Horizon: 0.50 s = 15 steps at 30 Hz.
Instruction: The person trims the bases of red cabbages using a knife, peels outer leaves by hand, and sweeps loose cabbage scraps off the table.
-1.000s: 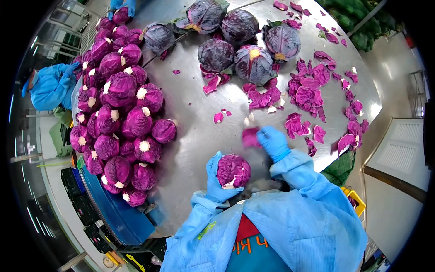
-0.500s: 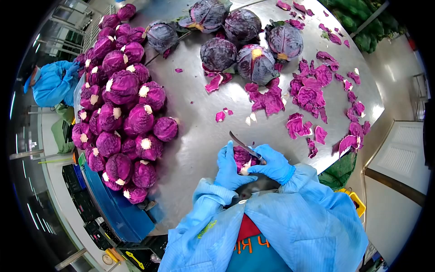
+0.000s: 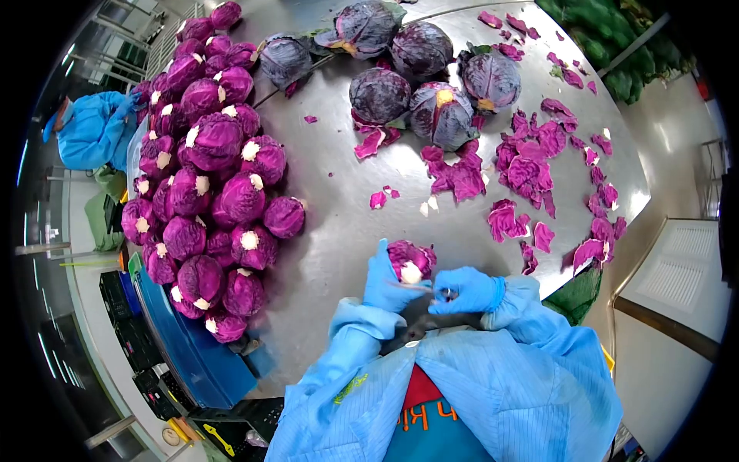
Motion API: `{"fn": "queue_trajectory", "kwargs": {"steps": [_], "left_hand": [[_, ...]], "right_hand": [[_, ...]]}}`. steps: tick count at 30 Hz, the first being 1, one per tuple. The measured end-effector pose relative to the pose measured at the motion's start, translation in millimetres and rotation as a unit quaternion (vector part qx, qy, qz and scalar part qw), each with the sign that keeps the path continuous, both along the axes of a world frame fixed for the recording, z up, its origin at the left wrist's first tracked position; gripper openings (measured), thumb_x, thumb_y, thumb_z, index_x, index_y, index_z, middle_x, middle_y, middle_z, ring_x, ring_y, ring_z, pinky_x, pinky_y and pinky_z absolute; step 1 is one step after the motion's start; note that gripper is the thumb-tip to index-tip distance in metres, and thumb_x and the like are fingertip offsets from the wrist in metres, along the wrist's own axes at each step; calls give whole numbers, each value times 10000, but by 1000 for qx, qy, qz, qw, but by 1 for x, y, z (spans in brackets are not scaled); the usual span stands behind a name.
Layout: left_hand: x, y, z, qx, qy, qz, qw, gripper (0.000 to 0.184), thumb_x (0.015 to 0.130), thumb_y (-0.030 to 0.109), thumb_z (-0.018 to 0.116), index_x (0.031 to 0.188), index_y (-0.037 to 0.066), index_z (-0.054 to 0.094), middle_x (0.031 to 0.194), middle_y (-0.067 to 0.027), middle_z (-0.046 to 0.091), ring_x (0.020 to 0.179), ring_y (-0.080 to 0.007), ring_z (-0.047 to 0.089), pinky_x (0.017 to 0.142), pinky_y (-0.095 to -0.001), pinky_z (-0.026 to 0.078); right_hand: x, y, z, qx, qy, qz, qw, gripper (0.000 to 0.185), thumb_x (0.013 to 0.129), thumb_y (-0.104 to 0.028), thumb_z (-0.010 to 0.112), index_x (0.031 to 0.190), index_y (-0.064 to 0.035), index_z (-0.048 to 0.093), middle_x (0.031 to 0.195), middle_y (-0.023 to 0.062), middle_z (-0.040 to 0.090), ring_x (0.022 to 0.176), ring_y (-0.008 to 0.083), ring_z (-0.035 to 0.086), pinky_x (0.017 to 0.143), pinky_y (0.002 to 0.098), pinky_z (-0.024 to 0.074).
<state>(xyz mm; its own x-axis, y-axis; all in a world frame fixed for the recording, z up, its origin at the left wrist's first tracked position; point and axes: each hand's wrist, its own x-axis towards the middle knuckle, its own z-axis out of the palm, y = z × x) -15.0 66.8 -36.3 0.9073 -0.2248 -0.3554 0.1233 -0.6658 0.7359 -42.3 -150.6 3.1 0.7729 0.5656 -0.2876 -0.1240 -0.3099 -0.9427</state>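
Observation:
A trimmed red cabbage (image 3: 410, 254) rests against the palm of my left hand (image 3: 382, 283), its white cut stem facing me. My fingers wrap its left side. In my closed right hand (image 3: 469, 292) is a knife (image 3: 416, 287), its blade smeared and pointing left just below the stem. I cannot tell whether the blade touches the cabbage. Both hands wear blue gloves and are close together above the near edge of the metal table (image 3: 331, 223).
Trimmed red cabbages (image 3: 215, 142) are piled at the left. Several untrimmed cabbages (image 3: 441, 114) with dark outer leaves stand at the far middle. Loose purple leaves (image 3: 527, 165) lie on the right. Another person in a blue coat (image 3: 96, 131) is at the far left.
The knife has swung down from above the cabbage to below its stem, with my right hand lower and turned. The cabbage's white stem now shows more fully.

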Motion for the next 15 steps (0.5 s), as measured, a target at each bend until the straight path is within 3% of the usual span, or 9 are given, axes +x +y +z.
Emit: {"fn": "queue_trajectory", "kwargs": {"steps": [2,4,7,10,11,14,15], "left_hand": [[15,-3,33,-89,34,38,995,1002,537,282,899,1328,-68,393,1164,-201,589,1057,-317,608,924,-383,486],[16,7,13,-154,56,44,985,930,545,256,898,1287,-56,431,1143,-169,612,1063,-277,612,928,-369,484],[19,14,6,-236,102,37,966,879,549,226,898,1262,-41,458,1137,-142,622,1075,-246,608,937,-361,479],[16,19,-13,-257,110,25,960,789,587,167,883,1245,13,476,1153,-95,609,1083,-202,589,956,-341,467],[13,24,-23,-254,105,24,961,750,606,142,876,1238,38,484,1159,-74,604,1085,-184,581,963,-332,461],[29,27,14,-316,188,-50,929,766,619,136,869,1264,29,469,1198,-78,596,1112,-186,576,1001,-337,437],[22,29,10,-344,211,-2,915,915,615,132,879,1371,6,379,1302,-104,541,1197,-201,530,1059,-353,389]], "right_hand": [[0,-17,1,29,49,66,996,331,764,-348,798,852,-70,643,769,62,616,659,155,576,618,324,456],[-4,-41,-5,159,165,4,973,372,731,-319,833,963,-67,689,820,38,651,702,122,590,648,301,471],[6,-48,5,-95,80,-155,980,405,768,-225,805,1115,-64,670,955,56,677,849,119,598,754,279,485],[27,-32,10,-116,-93,-84,985,474,791,-189,775,1227,-91,617,1084,85,650,923,177,605,811,293,494],[33,-23,5,-36,-141,-65,987,530,805,-182,758,1296,-117,569,1169,100,610,986,230,604,853,317,497],[44,-5,-28,57,-177,0,982,532,803,-161,761,1297,-105,572,1251,102,594,1107,233,602,932,327,480],[49,-2,-35,94,-185,5,978,518,803,-169,763,1283,-104,579,1260,105,590,1117,245,607,939,328,482]]}}
